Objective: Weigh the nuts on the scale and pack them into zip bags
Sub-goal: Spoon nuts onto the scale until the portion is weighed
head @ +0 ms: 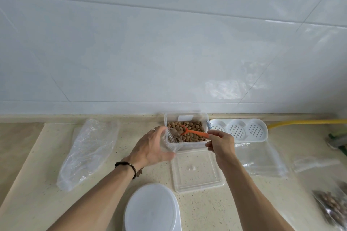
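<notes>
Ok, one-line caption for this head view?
Left hand holds a zip bag open while right hand scoops nuts with an orange scoop.

- Left hand (150, 146) reaching forward just left of the nut box (185, 130), fingers curled round a clear zip bag (171, 140).
- Right hand (221, 143) at the box's right front corner, pinching an orange scoop (195, 133).

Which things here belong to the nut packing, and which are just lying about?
In use:
- left hand holding the small bag open
- right hand holding the orange scoop
- tub of nuts
- white bowl
- filled bag

Lying about:
- tub lid
- crumpled plastic bag
- white perforated tray
- yellow hose
</notes>
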Motion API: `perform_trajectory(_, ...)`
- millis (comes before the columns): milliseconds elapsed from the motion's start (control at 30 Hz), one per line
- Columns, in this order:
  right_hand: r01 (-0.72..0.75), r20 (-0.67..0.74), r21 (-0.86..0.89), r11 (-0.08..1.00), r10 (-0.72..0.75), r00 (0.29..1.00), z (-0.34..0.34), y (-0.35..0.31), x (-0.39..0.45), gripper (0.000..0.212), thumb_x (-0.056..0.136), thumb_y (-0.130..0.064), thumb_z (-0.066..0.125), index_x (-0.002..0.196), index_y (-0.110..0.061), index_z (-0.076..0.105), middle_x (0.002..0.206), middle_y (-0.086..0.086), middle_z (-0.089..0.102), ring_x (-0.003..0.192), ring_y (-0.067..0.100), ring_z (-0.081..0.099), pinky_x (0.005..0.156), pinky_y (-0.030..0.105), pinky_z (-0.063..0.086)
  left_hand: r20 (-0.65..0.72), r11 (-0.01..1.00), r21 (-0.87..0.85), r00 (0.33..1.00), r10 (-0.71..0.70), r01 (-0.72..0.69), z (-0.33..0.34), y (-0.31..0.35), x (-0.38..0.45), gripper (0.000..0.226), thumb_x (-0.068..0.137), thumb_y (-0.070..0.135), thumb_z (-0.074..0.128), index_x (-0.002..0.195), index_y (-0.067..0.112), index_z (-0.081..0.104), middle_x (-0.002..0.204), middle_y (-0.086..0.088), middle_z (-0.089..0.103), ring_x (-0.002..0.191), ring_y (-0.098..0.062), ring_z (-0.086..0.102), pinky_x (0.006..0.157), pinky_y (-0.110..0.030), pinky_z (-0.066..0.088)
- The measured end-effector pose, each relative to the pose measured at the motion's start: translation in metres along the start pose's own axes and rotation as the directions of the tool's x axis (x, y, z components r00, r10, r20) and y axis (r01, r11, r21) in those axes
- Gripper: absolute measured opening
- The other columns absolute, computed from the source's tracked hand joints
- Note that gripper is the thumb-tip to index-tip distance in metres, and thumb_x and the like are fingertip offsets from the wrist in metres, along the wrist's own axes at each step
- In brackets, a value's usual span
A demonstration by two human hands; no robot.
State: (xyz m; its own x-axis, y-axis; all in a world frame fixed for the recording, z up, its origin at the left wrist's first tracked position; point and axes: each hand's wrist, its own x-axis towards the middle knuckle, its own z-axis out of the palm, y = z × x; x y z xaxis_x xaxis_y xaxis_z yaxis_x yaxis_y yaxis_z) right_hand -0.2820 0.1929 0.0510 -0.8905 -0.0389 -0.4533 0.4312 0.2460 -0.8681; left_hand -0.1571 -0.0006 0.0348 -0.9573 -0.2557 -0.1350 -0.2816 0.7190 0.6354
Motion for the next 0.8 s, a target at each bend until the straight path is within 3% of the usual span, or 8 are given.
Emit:
perform_trajectory(133,0.019,-0.002,0.055,0.998,-0.018,1.0,-0.018,-0.007,0.0,0.015,0.087,0.009,0.055,0.091,-0.001,0.066,0.087,0.021,0.07,0.047,0.014,0.056,0.046,0.024,0.046,-0.022,1.0,0.016,1.0,-0.022,0.022,0.003,0.006,0.003,0.088,0.069,0.059,0.07,0.139,0.022,0.032,0.139,0.002,0.046,0.118,-0.014,0.049,0.089,-0.025,0.044)
perform_trajectory(333,0.088,0.027,0.105,0.991,-0.091,0.995,-0.031,-0.022,-0.016,0.014,0.086,0.007,0.057,0.095,0.002,0.066,0.076,0.016,0.069,0.047,0.013,0.054,0.048,0.025,0.044,-0.074,0.997,0.001,0.994,-0.077,0.077,0.005,0.014,0.007,0.084,0.067,0.061,0.072,0.133,0.022,0.037,0.131,0.004,0.051,0.109,-0.013,0.052,0.085,-0.028,0.047)
perform_trajectory(433,0.256,0.112,-0.064,0.965,-0.248,0.962,-0.027,-0.033,-0.032,0.016,0.089,0.006,0.054,0.093,-0.002,0.068,0.074,0.014,0.067,0.047,0.015,0.057,0.047,0.026,0.046,-0.08,0.996,-0.03,0.993,-0.083,0.081,0.006,0.014,0.007,0.085,0.068,0.06,0.074,0.134,0.021,0.037,0.129,0.005,0.051,0.111,-0.013,0.051,0.088,-0.029,0.047)
perform_trajectory(533,0.478,0.325,-0.286,0.831,-0.385,0.864,-0.02,-0.037,-0.044,0.017,0.092,0.003,0.055,0.091,-0.005,0.069,0.067,0.008,0.065,0.049,0.017,0.058,0.046,0.027,0.049,-0.075,0.995,-0.063,0.994,-0.081,0.076,0.006,0.014,0.007,0.083,0.067,0.059,0.076,0.131,0.021,0.038,0.12,0.006,0.05,0.103,-0.01,0.049,0.083,-0.027,0.045)
perform_trajectory(600,0.571,0.412,-0.325,0.754,-0.43,0.803,-0.019,-0.036,-0.046,0.017,0.093,0.001,0.056,0.089,-0.009,0.07,0.064,0.005,0.064,0.05,0.016,0.056,0.049,0.03,0.047,-0.066,0.996,-0.069,0.996,-0.063,0.058,0.007,0.013,0.005,0.079,0.069,0.057,0.076,0.129,0.023,0.037,0.118,0.008,0.048,0.104,-0.01,0.049,0.082,-0.024,0.042)
perform_trajectory(700,0.565,0.369,-0.305,0.766,-0.452,0.812,-0.023,-0.034,-0.039,0.018,0.09,0.001,0.058,0.087,-0.01,0.071,0.063,0.004,0.063,0.053,0.014,0.054,0.049,0.027,0.044,-0.067,0.996,-0.076,0.997,-0.043,0.038,0.008,0.01,0.004,0.084,0.069,0.056,0.077,0.133,0.021,0.036,0.131,0.004,0.049,0.113,-0.012,0.049,0.088,-0.024,0.042)
perform_trajectory(800,0.443,0.236,-0.177,0.879,-0.399,0.886,-0.029,-0.031,-0.028,0.019,0.088,0.004,0.056,0.086,-0.008,0.071,0.063,0.006,0.062,0.053,0.013,0.054,0.046,0.024,0.043,-0.07,0.997,-0.058,0.997,-0.045,0.041,0.008,0.009,0.005,0.08,0.067,0.058,0.075,0.128,0.023,0.037,0.13,0.001,0.05,0.111,-0.014,0.051,0.088,-0.028,0.047)
